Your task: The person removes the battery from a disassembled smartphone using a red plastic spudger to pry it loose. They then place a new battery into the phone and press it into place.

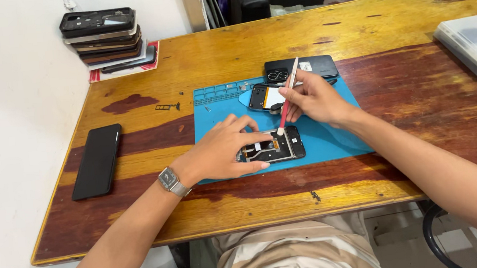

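The left hand (225,146), fingers spread, presses down on an opened black phone with its inner parts exposed (277,147). The right hand (313,98) pinches a slim white and red prying stick (287,98), its tip touching the phone's upper edge. The phone lies on a blue rubber work mat (330,134) on the wooden tabletop (390,29), long axis running left to right; the stick slants steeply, its tip towards the person.
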